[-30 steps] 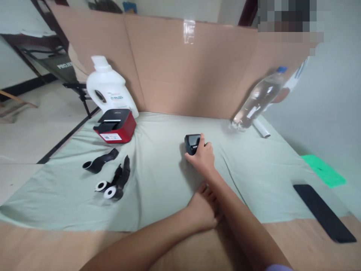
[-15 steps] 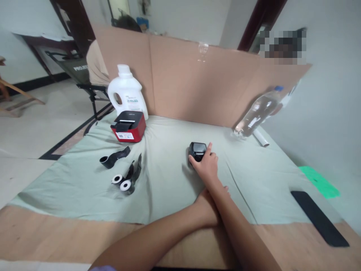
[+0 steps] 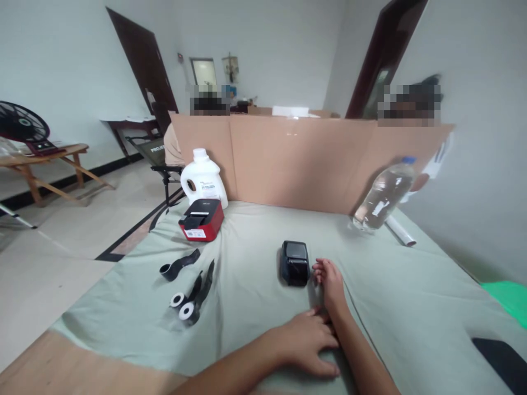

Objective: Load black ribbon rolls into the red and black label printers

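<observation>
A small black device (image 3: 295,263) with a grey panel on top and a glossy front, much like a mini label printer, stands on the light green cloth. Just to its right is my right hand (image 3: 329,278), fingers loosely bent and apart, holding nothing and not touching the device. My left hand (image 3: 310,340) lies low over the cloth, palm down with fingers spread. Its fingertips reach my right forearm and are partly hidden behind it.
At left on the cloth (image 3: 251,307) are a red-and-black printer (image 3: 203,220), a white jug (image 3: 206,178), a black curled strip (image 3: 179,265) and two small rolls (image 3: 187,308). A clear bottle (image 3: 385,195) leans at right beside a white tube (image 3: 400,229). A cardboard screen (image 3: 300,164) stands behind.
My right hand has let go of the black device and moved to its right. My left hand has come further into view, fingers spread. The view has tilted upward.
</observation>
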`<act>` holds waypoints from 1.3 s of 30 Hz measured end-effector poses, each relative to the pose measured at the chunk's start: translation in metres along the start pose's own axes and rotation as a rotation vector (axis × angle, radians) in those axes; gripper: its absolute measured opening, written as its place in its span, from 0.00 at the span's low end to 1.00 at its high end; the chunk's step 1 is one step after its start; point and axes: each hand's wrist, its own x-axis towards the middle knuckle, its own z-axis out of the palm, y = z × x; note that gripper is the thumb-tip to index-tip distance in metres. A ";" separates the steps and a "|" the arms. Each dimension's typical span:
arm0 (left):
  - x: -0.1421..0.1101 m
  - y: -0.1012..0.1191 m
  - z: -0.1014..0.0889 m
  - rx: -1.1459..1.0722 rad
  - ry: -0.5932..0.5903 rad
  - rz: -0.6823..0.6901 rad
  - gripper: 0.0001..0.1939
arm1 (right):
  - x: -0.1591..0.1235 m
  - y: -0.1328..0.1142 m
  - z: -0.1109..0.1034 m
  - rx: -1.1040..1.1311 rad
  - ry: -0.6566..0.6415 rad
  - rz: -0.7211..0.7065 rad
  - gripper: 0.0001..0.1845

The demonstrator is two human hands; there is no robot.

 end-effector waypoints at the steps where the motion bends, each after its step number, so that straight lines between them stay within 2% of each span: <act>1: -0.003 0.000 -0.007 -0.104 -0.036 -0.010 0.18 | -0.001 0.000 -0.001 -0.008 -0.020 -0.004 0.23; 2: -0.008 -0.001 -0.015 -0.208 -0.044 -0.026 0.15 | -0.003 0.000 -0.002 -0.025 -0.034 -0.017 0.22; 3: -0.015 -0.004 -0.023 -0.291 -0.001 -0.046 0.13 | -0.004 0.001 -0.003 -0.049 -0.043 -0.035 0.22; 4: -0.022 -0.008 -0.032 -0.345 0.102 -0.072 0.14 | -0.006 0.002 -0.003 -0.081 -0.046 -0.057 0.21; 6: -0.038 -0.022 -0.048 -0.327 0.503 -0.177 0.19 | -0.008 0.005 -0.004 -0.151 -0.037 -0.103 0.20; 8: -0.052 -0.041 -0.061 -0.260 0.935 -0.377 0.23 | -0.010 0.008 -0.005 -0.210 -0.032 -0.130 0.18; 9: -0.058 -0.052 -0.065 -0.234 1.083 -0.481 0.23 | -0.010 0.009 -0.005 -0.229 -0.033 -0.134 0.17; 10: -0.063 -0.062 -0.067 -0.206 1.172 -0.569 0.22 | -0.011 0.009 -0.006 -0.239 -0.031 -0.132 0.17; 11: -0.067 -0.072 -0.068 -0.174 1.204 -0.630 0.21 | -0.011 0.010 -0.007 -0.243 -0.029 -0.125 0.16; 12: -0.070 -0.080 -0.066 -0.142 1.188 -0.660 0.18 | -0.012 0.010 -0.007 -0.242 -0.025 -0.118 0.16; 14: -0.072 -0.093 -0.060 -0.073 1.056 -0.658 0.15 | -0.012 0.012 -0.008 -0.235 -0.017 -0.107 0.15; 15: -0.073 -0.097 -0.056 -0.039 0.959 -0.637 0.17 | -0.012 0.013 -0.008 -0.232 -0.015 -0.106 0.16; 18: -0.073 -0.102 -0.047 0.043 0.633 -0.535 0.33 | -0.012 0.018 -0.007 -0.240 -0.024 -0.149 0.20; 20: -0.073 -0.102 -0.043 0.072 0.484 -0.492 0.39 | -0.012 0.023 -0.005 -0.236 -0.073 -0.191 0.25; 21: -0.073 -0.101 -0.042 0.081 0.444 -0.484 0.41 | -0.013 0.026 -0.003 -0.225 -0.109 -0.205 0.28; 25: -0.074 -0.100 -0.041 0.089 0.391 -0.488 0.44 | -0.016 0.039 0.006 -0.202 -0.226 -0.225 0.36; 30: -0.076 -0.103 -0.042 0.014 0.406 -0.557 0.42 | -0.022 0.044 0.012 -0.247 -0.240 -0.229 0.42; 34: -0.075 -0.104 -0.043 -0.026 0.445 -0.601 0.41 | -0.023 0.041 0.012 -0.259 -0.198 -0.223 0.41; 37: -0.073 -0.103 -0.044 -0.007 0.449 -0.570 0.42 | -0.021 0.039 0.010 -0.248 -0.190 -0.219 0.40; 39: -0.072 -0.102 -0.044 0.022 0.447 -0.544 0.40 | -0.019 0.038 0.009 -0.227 -0.189 -0.215 0.38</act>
